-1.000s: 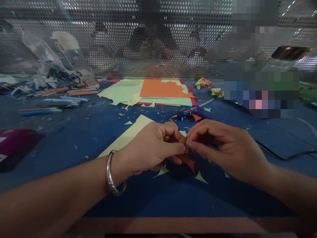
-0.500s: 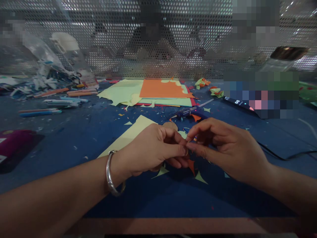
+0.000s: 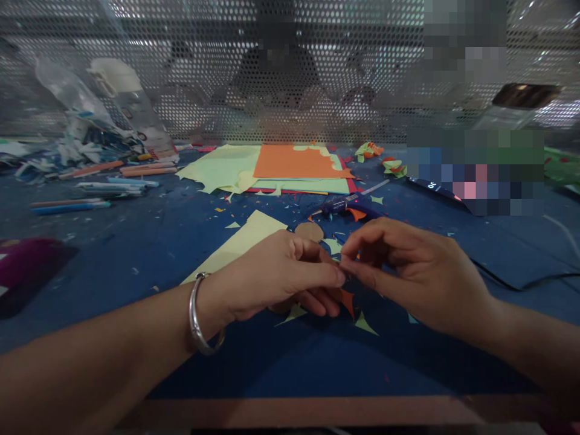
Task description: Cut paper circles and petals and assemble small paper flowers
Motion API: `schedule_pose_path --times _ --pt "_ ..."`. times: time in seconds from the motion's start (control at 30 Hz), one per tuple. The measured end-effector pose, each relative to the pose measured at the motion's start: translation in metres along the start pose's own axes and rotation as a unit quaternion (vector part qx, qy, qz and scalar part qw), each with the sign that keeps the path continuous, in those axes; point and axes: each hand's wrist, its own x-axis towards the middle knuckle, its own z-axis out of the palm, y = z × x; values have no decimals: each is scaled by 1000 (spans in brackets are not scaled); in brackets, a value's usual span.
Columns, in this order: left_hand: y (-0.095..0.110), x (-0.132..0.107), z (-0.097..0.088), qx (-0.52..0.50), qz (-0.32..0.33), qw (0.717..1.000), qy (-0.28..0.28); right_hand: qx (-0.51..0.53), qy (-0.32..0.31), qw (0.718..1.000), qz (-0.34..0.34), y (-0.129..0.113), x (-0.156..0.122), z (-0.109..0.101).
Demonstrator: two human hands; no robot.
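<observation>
Fine fingertip work in hand, it seems. Left hand [image 3: 294,275] and right hand [image 3: 417,272] pinch close together over the blue worktop [image 3: 254,368]; can't tell if anything's gripped. Orange scrap [image 3: 348,303] by left fingers, tan disc [image 3: 309,232] just beyond. Next move calls for steady, light fingertips.

Surface [image 3: 254,374] is blue, littered with scraps [image 3: 364,325]. Paper stack [image 3: 296,163] at back, bottle [image 3: 140,112] left of it. Glue gun [image 3: 334,206] in front. Pens [image 3: 72,208] left, tan disc [image 3: 309,232] mid.
</observation>
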Motion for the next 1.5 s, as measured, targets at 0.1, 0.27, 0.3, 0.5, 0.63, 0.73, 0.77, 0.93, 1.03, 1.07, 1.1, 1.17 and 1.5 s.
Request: schedule_pose_path --times 0.1,0.27,0.3,0.5,0.63,0.73,0.77,0.93,1.03,1.07,1.1,1.17,1.5 --pt "-1 0 -1 11 -9 1000 -2 0 -7 1000 2 0 0 0" --pt "3 -2 3 23 -27 999 19 9 -12 1000 14 -1 0 -1" --pt "4 -2 3 28 -31 999 25 7 -14 1000 15 -1 1 -2" --pt "7 -2 4 64 -33 997 40 3 -20 999 39 -1 1 -2" --pt "6 -2 2 78 -24 995 49 40 -11 997 70 0 2 -4" --pt "3 -2 0 93 -23 994 54 57 19 994 91 -1 4 -7" --pt "2 -2 -1 97 -23 993 55 59 30 993 94 -1 4 -8" --pt "1 -2 -3 107 -16 992 68 64 7 992 106 0 7 -9" --pt "2 -2 -2 101 -14 993 63 80 -40 990 111 1 7 -7" --pt "2 -2 -1 102 -13 993 63 82 -51 989 113 1 7 -7" --pt "3 -2 -1 106 -13 992 62 82 -58 988 115 1 7 -6" --pt "3 -3 1 120 -8 991 65 75 -66 989 113 1 7 -5" --pt "9 -4 -11 219 120 957 146 52 13 993 103 0 6 -9"
